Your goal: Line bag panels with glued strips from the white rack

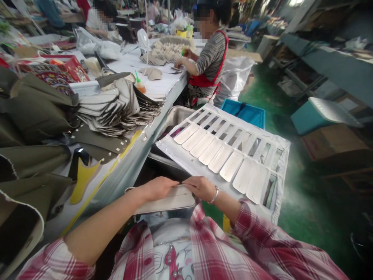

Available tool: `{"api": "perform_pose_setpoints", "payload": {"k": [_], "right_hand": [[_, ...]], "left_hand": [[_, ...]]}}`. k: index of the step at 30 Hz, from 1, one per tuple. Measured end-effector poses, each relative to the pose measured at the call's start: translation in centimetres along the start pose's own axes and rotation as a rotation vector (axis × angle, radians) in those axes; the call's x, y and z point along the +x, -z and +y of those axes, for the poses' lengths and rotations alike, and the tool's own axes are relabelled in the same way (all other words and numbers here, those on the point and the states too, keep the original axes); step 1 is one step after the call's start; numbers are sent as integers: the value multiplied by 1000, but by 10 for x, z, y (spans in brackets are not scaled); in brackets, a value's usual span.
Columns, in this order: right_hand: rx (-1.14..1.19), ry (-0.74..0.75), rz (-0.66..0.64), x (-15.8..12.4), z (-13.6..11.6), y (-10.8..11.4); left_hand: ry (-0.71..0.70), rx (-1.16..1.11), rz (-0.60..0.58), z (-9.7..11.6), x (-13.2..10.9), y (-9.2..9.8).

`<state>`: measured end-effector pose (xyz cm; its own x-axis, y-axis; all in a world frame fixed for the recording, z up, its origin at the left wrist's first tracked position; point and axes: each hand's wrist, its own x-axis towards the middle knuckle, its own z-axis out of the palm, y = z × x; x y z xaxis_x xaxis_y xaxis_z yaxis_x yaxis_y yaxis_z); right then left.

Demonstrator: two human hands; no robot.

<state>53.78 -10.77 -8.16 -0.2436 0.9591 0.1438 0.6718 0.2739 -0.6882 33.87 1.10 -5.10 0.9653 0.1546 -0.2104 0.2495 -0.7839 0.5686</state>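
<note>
Far left, olive bags (35, 105) lie piled on the long surface (163, 83). A yellow cut piece (83, 177) lies near its front edge, and a fanned stack of grey cut pieces (116, 109) sits further back. Just off the surface's edge, in front of the person's plaid shirt, the left hand (159, 188) reaches in from a bare forearm. It lies on top of a pale panel (171, 202), a flat rounded piece held level close to the body. Its fingers are curled over the panel's far edge, grasping it. The right hand (201, 187) (a silver bracelet (215, 195) at the wrist) meets it fingertip to fingertip on the same edge, its fingers likewise closed on the panel; the thumbs are hidden. Just beyond the hands, a white sheet (175, 149) carries a row of pale oblong strips (221, 157) and rests tilted over a metal tray (175, 114). Further back a co-worker (210, 58) in a red apron works at the surface's far end. To the right, a blue bin (247, 112) stands on the green floor (303, 194).
</note>
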Motion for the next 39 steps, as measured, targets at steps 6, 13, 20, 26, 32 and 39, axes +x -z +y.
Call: {"api": "perform_pose_setpoints", "payload": {"k": [6,13,20,26,32,39], "right_hand": [[-38,-91,-102,11,-9,13],[74,-220,-510,56,9,20],[474,-325,-567,69,27,7],[496,-246,-622,97,10,-17],[421,-132,-616,115,-10,-43],[347,2,-683,161,-39,-88]], "left_hand": [[-84,473,11,10,-4,-24],[-70,458,-3,5,-10,-12],[54,170,-60,-47,-73,20],[21,363,16,-46,-84,4],[94,347,80,-58,-113,8],[187,387,148,-65,-147,7]]}}
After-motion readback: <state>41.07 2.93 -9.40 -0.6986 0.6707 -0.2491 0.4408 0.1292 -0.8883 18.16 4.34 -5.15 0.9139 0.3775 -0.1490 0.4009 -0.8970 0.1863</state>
